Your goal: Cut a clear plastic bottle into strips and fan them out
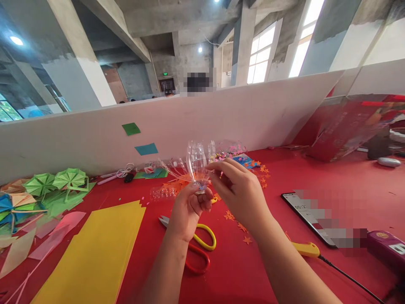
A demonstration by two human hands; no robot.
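Note:
A clear plastic bottle top (196, 162), cut into thin strips that fan up and outward, is held in front of me. My left hand (190, 207) is closed round its neck from below. Fingers of my right hand (238, 185) are pinched at the right side of the strips, seemingly on one thin clear strip. Under my left forearm lie scissors (205, 237) with one yellow and one red handle loop, blades partly hidden. Orange paper stars (247, 240) are scattered beneath and beside my right hand.
Yellow paper sheets (91, 249) lie at left, near folded green paper umbrellas (70, 179). A phone (306, 217) and a yellow-handled corded tool (305, 249) are at right. A white partition (171, 122) stands behind the red table (240, 276); a red box (344, 126) sits at far right.

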